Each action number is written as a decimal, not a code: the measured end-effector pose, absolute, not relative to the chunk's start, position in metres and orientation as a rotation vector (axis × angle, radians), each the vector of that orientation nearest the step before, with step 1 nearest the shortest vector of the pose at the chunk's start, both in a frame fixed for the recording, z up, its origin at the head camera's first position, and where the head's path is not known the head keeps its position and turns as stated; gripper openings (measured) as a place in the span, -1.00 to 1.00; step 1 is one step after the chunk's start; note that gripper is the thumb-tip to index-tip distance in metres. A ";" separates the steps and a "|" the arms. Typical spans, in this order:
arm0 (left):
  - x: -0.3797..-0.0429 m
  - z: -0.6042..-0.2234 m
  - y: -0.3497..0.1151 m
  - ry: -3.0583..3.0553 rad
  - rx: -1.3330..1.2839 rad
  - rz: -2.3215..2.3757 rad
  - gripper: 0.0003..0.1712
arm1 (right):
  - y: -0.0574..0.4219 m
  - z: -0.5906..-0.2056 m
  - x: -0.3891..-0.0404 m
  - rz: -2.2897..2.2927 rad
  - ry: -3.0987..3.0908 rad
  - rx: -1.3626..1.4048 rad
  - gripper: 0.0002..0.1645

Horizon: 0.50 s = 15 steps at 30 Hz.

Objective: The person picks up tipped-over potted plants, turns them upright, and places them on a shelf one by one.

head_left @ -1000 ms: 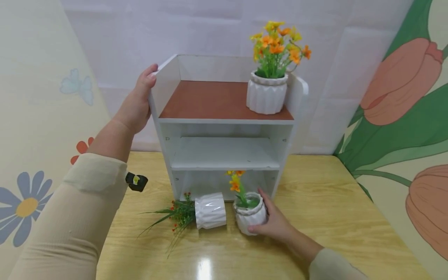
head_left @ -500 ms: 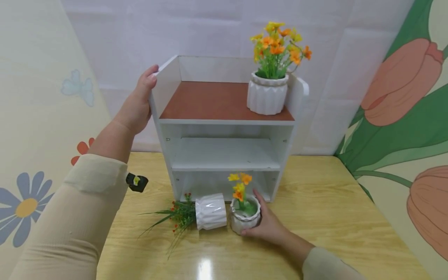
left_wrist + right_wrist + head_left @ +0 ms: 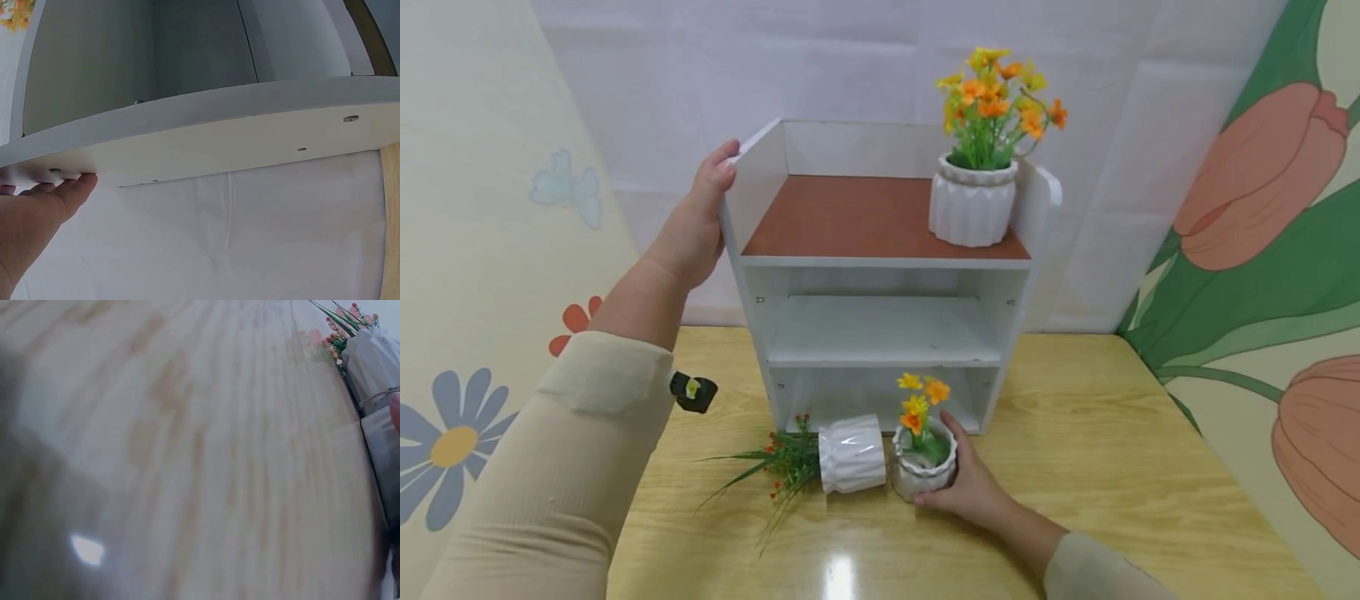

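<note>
At the left side panel of a small white shelf [image 3: 883, 329], my left hand [image 3: 688, 221] holds the upper edge, its fingertips against the panel's outer face in the left wrist view. My right hand [image 3: 970, 483] grips a white ribbed flower pot [image 3: 917, 479] with a few yellow-orange flowers, thumb in front and fingers behind. This pot is close beside a second white pot [image 3: 852, 454], which lies on its side with grass and red blooms [image 3: 790, 462] pointing left. In the right wrist view just a fingertip [image 3: 395, 411] shows.
A third flower pot [image 3: 973, 204] with orange and yellow flowers stands at the right of the brown top shelf [image 3: 850, 212]. The shelf stands on a wooden table [image 3: 1120, 467] before a white cloth backdrop [image 3: 865, 58]. A small black item [image 3: 694, 390] shows by my left sleeve.
My right hand has moved slightly left with its flower pot, closer to the lying one. Its flowers now show more fully. My left hand and the shelf have stayed put.
</note>
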<state>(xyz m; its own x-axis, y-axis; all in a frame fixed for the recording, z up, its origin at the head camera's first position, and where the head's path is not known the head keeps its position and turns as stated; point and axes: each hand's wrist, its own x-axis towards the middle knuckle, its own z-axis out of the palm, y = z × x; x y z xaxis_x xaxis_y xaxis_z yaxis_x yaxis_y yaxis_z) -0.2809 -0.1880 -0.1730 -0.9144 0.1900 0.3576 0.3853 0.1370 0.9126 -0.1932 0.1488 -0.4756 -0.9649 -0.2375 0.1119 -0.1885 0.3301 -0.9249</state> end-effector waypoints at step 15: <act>-0.280 -0.173 -0.188 -2.228 -0.576 -1.908 -0.31 | 0.150 -0.478 -0.194 -1.841 2.446 -0.350 0.45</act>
